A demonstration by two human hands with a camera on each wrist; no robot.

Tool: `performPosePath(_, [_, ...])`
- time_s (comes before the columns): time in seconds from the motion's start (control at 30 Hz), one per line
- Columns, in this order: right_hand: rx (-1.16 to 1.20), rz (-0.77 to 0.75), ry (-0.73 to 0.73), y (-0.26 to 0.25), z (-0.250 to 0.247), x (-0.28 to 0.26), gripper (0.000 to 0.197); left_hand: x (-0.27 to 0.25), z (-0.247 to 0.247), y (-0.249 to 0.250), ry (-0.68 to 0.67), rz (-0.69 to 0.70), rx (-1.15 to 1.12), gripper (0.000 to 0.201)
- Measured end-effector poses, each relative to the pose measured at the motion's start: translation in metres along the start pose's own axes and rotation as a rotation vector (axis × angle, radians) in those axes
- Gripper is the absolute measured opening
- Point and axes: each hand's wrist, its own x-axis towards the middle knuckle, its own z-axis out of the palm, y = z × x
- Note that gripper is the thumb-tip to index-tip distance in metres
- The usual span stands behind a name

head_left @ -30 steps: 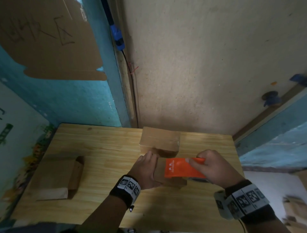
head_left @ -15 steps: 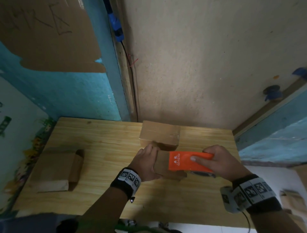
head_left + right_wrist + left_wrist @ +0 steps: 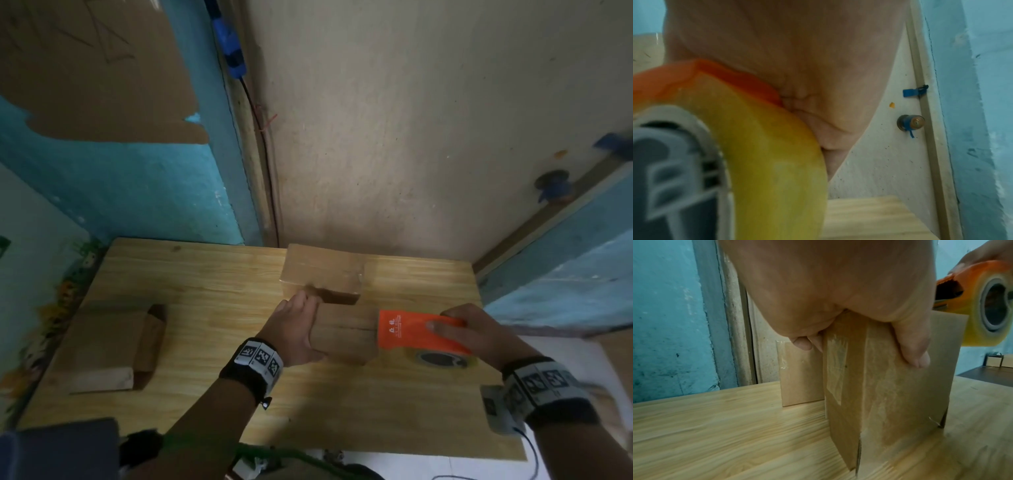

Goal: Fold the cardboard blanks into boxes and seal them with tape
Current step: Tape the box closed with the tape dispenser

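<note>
The left hand (image 3: 297, 329) gripped the box (image 3: 344, 337) by its left end, thumb on the near side and fingers curled over the far side, pinning it upright on the wooden table (image 3: 212, 301). The right hand (image 3: 479, 334) was closed around the orange tape dispenser (image 3: 416, 330), fingers wrapped over its top, with the yellowish roll of tape (image 3: 982, 311) hanging below.

Half a second before, the dispenser had sat over the middle of the box top; a second before, further left again. Now it had travelled to the box's right end, its nose just past the corner and the roll hanging beyond the right wall. From where I stood that looked like a strip drawn along the top seam, and a dark slit still showed between the flaps (image 3: 342, 329), though I could not tell whether clear tape covered it. In my judgement the pass was nearly finished: the strip would want pulling down over the right wall and cutting.

Behind the held box sat a taped box (image 3: 322, 274), close to it. Well off to the left lay a box on its side (image 3: 102, 346), one end flap open, by the look of it not yet sealed.
</note>
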Motion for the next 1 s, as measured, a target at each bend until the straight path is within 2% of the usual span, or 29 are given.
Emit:
performPosePath(0.1, [0.051,0.078,0.051,0.006,0.003,-0.004,0.019,0.000,-0.002,-0.001,-0.015,0.005,0.012,0.102])
performPosePath(0.17, [0.064,0.117,0.035,0.011,0.004,-0.005,0.017,0.000,-0.002,-0.001,-0.014,-0.001,0.014,0.103])
performPosePath(0.2, [0.081,0.113,0.010,0.011,0.005,-0.007,0.022,0.000,-0.001,-0.001,-0.010,-0.001,0.015,0.103])
performPosePath(0.3, [0.116,0.080,-0.040,0.021,0.008,-0.003,0.071,0.001,0.001,-0.003,-0.016,-0.002,0.013,0.103])
performPosePath(0.47, [0.151,0.072,-0.067,0.038,0.007,0.001,0.093,0.002,0.002,-0.005,-0.022,-0.010,0.001,0.103])
performPosePath(0.67, [0.150,0.127,-0.062,0.053,0.007,0.002,0.085,0.004,0.003,-0.004,-0.016,-0.015,-0.002,0.104])
performPosePath(0.8, [0.151,0.169,-0.118,0.059,0.009,0.003,0.061,0.003,0.001,-0.003,-0.022,-0.016,0.001,0.101])
performPosePath(0.9, [0.171,0.190,-0.133,0.059,0.009,0.001,0.069,0.002,0.000,-0.002,-0.023,-0.034,-0.005,0.100])
performPosePath(1.0, [0.177,0.186,-0.138,0.060,0.009,0.001,0.094,0.002,-0.002,-0.002,-0.026,-0.036,0.000,0.099])
